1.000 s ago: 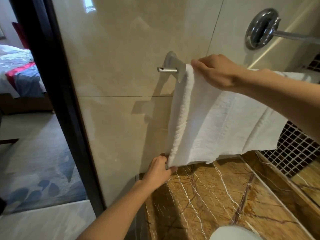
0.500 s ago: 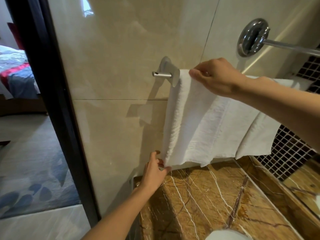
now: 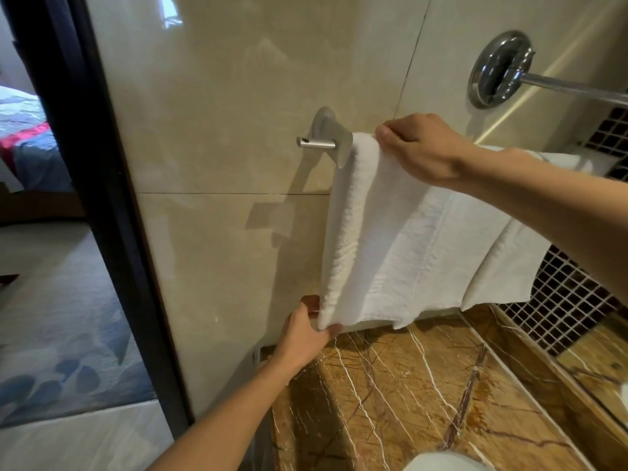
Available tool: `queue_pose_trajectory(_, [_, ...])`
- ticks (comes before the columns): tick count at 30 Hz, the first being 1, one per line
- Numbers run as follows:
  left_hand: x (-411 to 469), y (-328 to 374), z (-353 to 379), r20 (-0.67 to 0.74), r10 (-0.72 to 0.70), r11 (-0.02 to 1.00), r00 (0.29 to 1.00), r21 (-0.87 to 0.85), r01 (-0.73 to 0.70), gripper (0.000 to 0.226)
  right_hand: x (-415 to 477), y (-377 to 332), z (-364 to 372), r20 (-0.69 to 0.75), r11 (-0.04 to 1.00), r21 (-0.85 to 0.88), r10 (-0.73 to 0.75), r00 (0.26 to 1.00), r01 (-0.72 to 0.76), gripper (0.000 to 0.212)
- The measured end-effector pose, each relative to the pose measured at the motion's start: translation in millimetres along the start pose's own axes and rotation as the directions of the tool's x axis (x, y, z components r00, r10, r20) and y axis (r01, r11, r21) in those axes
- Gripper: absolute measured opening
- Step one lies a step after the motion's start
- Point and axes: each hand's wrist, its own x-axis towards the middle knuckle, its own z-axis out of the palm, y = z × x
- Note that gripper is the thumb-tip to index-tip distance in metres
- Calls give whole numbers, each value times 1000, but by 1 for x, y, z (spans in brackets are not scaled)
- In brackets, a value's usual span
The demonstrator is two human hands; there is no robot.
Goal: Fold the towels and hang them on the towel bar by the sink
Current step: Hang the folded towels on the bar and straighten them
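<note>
A white towel (image 3: 401, 239) hangs over the towel bar (image 3: 316, 143). The right hand (image 3: 424, 147) has its fingers curled on the towel's top fold. The left hand (image 3: 306, 334) pinches its lower corner.

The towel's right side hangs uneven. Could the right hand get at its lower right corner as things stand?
Probably yes. The right hand grips the towel at the towel bar, and nothing stands between it and that corner; it must let go first.

Two bare arms, two bare hands
The left hand (image 3: 302, 338) and right hand (image 3: 424, 147) are uncovered; left forearm (image 3: 221, 416) and right forearm (image 3: 560, 195) run bare to the frame's edge.
</note>
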Motion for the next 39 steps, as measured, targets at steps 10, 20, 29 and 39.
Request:
queue_pose_trajectory(10, [-9,-13,-6,102,175,927,979,318,-199,39,-23,14,-2,-108,994,-40,-106,988,102,34])
queue_pose_trajectory(20, [8,-6,6,115,107,898,988,416,-145,38,-23,16,-14,-18,998,-3,-57,998,57,33])
queue_pose_trajectory(29, [-1,-14,7,-9,239,877,971,430,-212,25,-18,17,-15,13,1000,-13,-20,1000,20,35])
queue_pose_trajectory(39, [-2,-16,8,-87,203,940,975,295,-169,27,-19,13,-19,34,999,-34,-3,999,4,30])
